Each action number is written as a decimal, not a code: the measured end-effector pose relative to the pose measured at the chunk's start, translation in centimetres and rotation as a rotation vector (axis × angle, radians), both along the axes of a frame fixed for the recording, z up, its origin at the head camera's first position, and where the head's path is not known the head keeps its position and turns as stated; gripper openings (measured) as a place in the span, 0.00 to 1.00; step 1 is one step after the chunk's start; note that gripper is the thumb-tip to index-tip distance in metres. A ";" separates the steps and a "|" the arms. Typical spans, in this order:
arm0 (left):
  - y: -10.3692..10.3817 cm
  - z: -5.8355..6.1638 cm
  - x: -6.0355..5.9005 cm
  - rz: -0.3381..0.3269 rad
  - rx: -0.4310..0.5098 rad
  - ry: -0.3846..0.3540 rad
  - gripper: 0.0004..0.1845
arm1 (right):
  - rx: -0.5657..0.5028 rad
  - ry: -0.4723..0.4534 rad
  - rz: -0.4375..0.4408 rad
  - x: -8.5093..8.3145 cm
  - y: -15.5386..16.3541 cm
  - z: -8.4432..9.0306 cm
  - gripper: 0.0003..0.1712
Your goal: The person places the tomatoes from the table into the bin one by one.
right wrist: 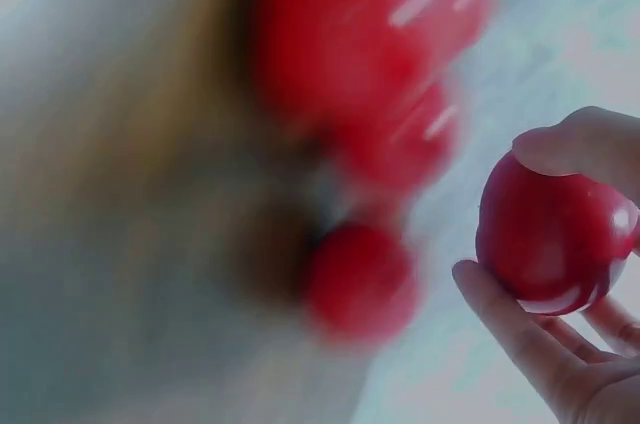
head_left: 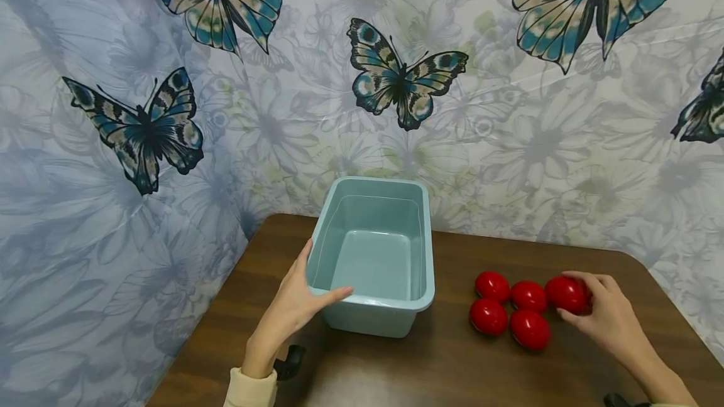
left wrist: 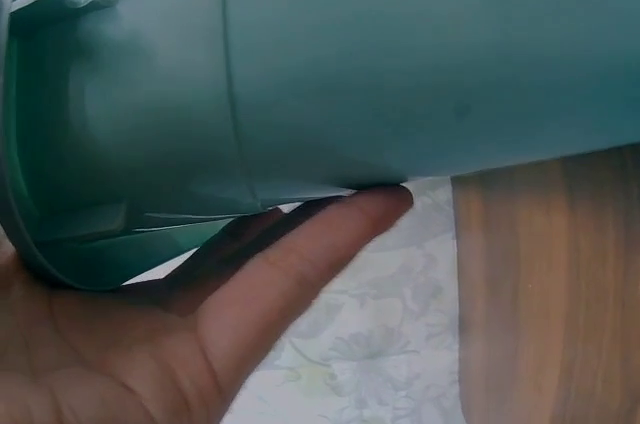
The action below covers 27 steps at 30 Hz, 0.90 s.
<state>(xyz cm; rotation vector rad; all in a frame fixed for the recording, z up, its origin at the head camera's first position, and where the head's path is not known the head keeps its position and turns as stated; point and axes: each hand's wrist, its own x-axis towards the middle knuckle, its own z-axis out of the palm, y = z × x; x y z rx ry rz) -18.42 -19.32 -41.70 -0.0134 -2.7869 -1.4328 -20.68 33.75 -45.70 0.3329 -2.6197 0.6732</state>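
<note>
A pale blue-green plastic tub point(head_left: 373, 269) stands on the wooden table, with nothing inside it. My left hand point(head_left: 294, 306) rests at its near left corner. The thumb lies over the front rim, and the straight fingers run along the outer left side. In the left wrist view a finger point(left wrist: 310, 254) touches the tub wall. To the right, my right hand point(head_left: 611, 316) grips a glossy red apple point(right wrist: 550, 239) between thumb and fingers. Several more red apples point(head_left: 529, 330) lie clustered just left of that hand; in the right wrist view they are blurred.
The brown wooden table point(head_left: 452, 375) ends at a wall covering point(head_left: 283, 124) printed with butterflies and flowers. Bare tabletop lies between the tub and the apples. Dark straps point(head_left: 290, 362) sit near the wrists.
</note>
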 end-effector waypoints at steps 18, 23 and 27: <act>0.1 0.0 0.3 0.012 0.073 -0.002 0.68 | -0.629 -0.194 0.477 -7.8 -23.1 10.0 0.38; 0.1 0.1 0.3 0.010 0.076 0.009 0.68 | -0.676 -0.231 0.470 -8.9 -25.4 10.7 0.39; 0.2 0.1 0.4 0.013 0.083 0.004 0.68 | -0.678 -0.243 0.474 -9.4 -26.2 11.2 0.39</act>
